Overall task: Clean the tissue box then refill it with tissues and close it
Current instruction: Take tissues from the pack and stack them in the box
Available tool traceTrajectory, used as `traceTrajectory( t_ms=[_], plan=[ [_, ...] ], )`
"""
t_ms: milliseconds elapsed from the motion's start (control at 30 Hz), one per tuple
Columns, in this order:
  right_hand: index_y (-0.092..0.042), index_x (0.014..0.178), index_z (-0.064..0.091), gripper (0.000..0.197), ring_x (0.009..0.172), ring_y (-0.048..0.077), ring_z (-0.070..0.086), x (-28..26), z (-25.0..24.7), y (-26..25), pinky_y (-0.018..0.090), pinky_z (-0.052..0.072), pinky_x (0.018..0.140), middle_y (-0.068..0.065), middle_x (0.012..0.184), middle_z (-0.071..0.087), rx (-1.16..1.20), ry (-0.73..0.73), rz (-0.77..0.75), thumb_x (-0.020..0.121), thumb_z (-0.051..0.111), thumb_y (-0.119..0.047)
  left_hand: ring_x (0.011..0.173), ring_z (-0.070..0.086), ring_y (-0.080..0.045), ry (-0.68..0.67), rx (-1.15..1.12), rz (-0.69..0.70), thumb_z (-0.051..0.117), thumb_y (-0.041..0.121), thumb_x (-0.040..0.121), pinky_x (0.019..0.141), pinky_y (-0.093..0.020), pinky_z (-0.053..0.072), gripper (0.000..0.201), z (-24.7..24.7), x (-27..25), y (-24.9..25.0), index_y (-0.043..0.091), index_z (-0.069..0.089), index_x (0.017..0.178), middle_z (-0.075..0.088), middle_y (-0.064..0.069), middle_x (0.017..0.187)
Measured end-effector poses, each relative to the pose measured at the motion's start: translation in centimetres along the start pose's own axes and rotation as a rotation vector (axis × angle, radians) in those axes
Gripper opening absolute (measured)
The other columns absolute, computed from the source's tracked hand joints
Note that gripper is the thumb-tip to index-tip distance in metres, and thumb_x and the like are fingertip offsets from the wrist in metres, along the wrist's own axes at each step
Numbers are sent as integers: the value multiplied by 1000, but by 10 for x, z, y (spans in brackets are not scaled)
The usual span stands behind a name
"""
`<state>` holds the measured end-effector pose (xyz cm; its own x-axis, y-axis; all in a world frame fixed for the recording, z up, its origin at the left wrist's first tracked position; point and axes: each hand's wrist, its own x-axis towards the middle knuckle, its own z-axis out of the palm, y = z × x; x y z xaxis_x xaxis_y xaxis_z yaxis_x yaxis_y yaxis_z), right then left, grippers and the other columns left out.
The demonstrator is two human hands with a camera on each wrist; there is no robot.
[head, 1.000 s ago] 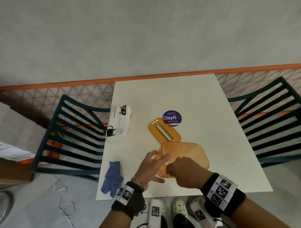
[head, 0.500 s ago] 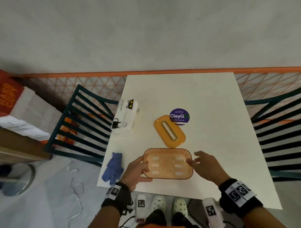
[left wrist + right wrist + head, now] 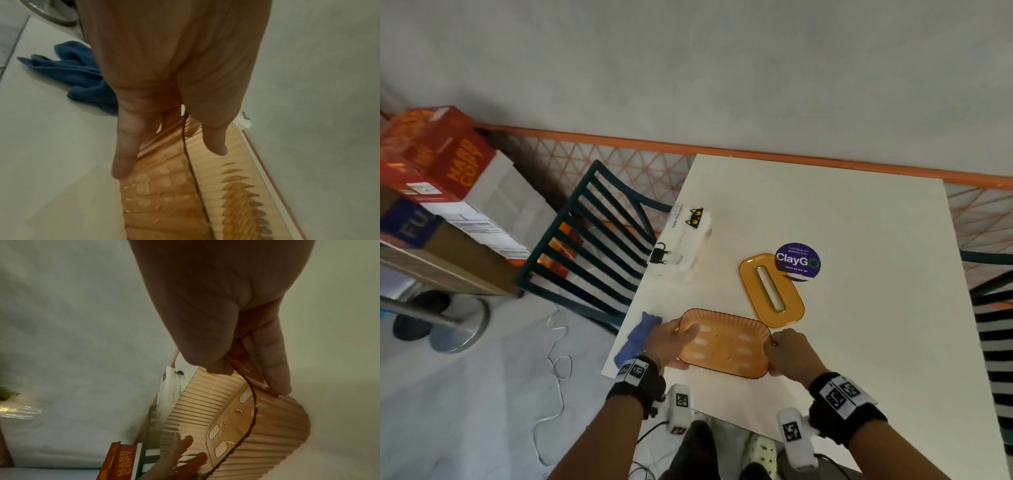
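- The ribbed, translucent orange plastic tissue box (image 3: 724, 344) stood open-side up at the white table's (image 3: 859, 222) near-left edge.
- The left hand (image 3: 671, 341) gripped its left rim, thumb inside, fingers outside.
- The right hand (image 3: 789, 354) pinched its right rim.
- Just beyond lay the orange slotted oval lid (image 3: 771, 290), overlapping a purple round "ClayGo" sticker (image 3: 798, 261).
- Far-left sat a white tissue pack (image 3: 683, 245) with a black cat print; a crumpled blue cloth (image 3: 638, 337) lay left.
- On the floor stood a red "HARD COPY" carton (image 3: 453, 161).
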<state>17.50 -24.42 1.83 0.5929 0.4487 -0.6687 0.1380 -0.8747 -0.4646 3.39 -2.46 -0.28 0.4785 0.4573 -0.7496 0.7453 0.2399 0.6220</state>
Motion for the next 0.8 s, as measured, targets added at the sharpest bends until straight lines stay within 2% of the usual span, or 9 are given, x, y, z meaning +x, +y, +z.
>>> traceTrajectory(
  t_ms=[67,167,233,333,400,467,567,667,800],
  plan=[
    [-7,67,56,19,58,15,61,6,-1,-5,17,44,50,8,65,71,56,28,46,85,57,-12,104,68,-24,1,59,24,78,61,75,71,-47,66,67,-5,8,2,23,65,128,69,-6,124],
    [-10,72,62,20,60,14,66,15,-2,-8,19,46,52,3,67,73,71,19,106,89,59,-21,114,66,-24,32,197,15,73,81,60,76,-42,65,99,-15,19,14,29,53,142,64,-2,136],
    [-15,100,70,25,78,17,74,16,-1,-9,23,57,67,1,90,77,107,49,138,92,63,-37,118,63,-21,149,380,130,60,87,66,94,-45,58,91,-28,24,33,32,57,138,66,3,134],
    [-19,132,61,53,113,22,69,12,-2,-15,36,52,98,0,126,72,-41,240,134,95,57,-56,124,58,-20,385,545,463,66,57,87,108,-43,47,55,-52,38,65,26,63,133,66,0,134],
    [-22,131,62,43,110,22,69,8,-3,-27,35,54,96,-1,126,72,-53,367,80,97,58,-49,139,43,-25,460,705,631,71,45,86,117,-46,37,61,-64,51,86,25,54,141,52,-5,148],
    [-25,129,64,35,107,20,71,7,-2,-42,32,54,92,-3,125,72,-36,455,19,97,62,-41,155,13,-30,405,901,645,69,55,82,125,-50,18,83,-67,72,99,35,32,154,20,-8,167],
    [-29,126,66,29,108,15,69,8,0,-63,27,54,88,-6,126,71,-17,481,-30,97,63,-37,155,-16,-34,294,1084,620,58,76,77,125,-57,2,101,-61,103,104,46,6,158,-17,-9,169],
    [-33,121,68,24,103,7,66,8,2,-79,17,48,83,-12,122,72,7,492,-69,97,64,-35,155,-14,-35,256,1135,644,53,65,88,124,-62,11,88,-53,122,94,43,5,158,-17,-14,168],
    [-34,115,71,18,95,-2,58,10,1,-90,14,44,82,-17,118,72,-16,479,-93,98,64,-34,156,7,-37,364,1119,744,53,44,96,116,-59,32,65,-48,126,72,39,25,154,7,-17,169]
  ],
)
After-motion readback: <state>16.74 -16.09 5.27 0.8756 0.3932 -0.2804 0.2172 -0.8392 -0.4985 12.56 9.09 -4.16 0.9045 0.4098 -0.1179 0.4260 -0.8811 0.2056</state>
